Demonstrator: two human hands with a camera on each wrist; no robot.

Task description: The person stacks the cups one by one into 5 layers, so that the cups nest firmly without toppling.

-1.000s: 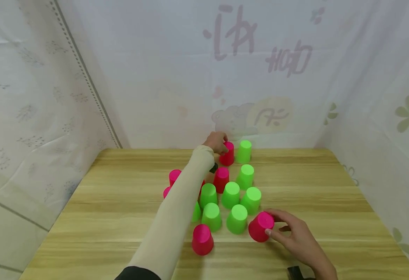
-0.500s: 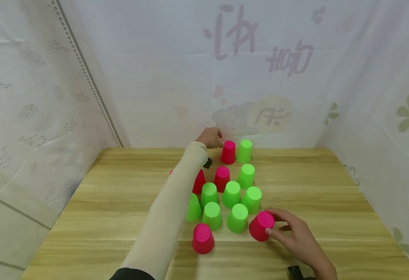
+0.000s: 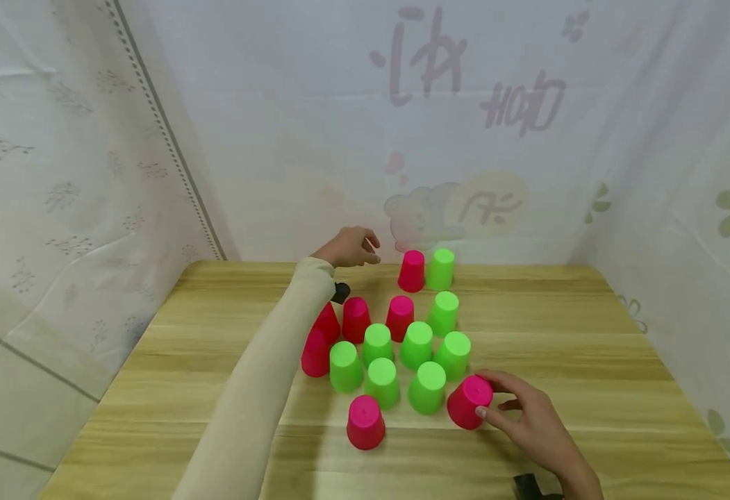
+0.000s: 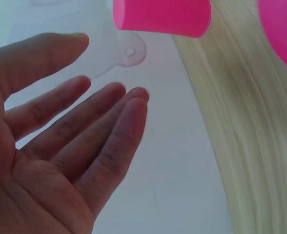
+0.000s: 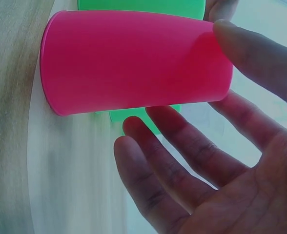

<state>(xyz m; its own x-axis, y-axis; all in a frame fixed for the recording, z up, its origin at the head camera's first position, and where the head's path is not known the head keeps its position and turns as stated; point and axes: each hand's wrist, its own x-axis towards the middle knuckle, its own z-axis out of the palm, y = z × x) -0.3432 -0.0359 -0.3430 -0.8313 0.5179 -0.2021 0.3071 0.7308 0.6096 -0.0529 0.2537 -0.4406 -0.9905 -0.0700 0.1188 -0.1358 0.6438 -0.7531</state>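
My left hand (image 3: 348, 246) hovers above the table's far edge with nothing in it; its fingers look loosely extended in the left wrist view. The closest cup to its right is an upside-down pink cup (image 3: 411, 271), standing beside a green cup (image 3: 441, 269). At the near right, my right hand (image 3: 530, 421) pinches another upside-down pink cup (image 3: 469, 402) between thumb and fingers. In the right wrist view the thumb lies on that cup's side near its base, and the other fingers spread beneath. A lone pink cup (image 3: 366, 422) stands nearest the front.
Several green cups (image 3: 382, 382) and pink cups (image 3: 400, 319) stand upside down in a cluster mid-table. My left forearm partly covers pink cups (image 3: 316, 354) on the left side. The wooden table (image 3: 527, 312) meets a printed white curtain (image 3: 289, 139) at the back.
My left hand has let go of the far pink cup and moved left, away from it. The cups behind the left forearm show more now. My right hand keeps its hold.
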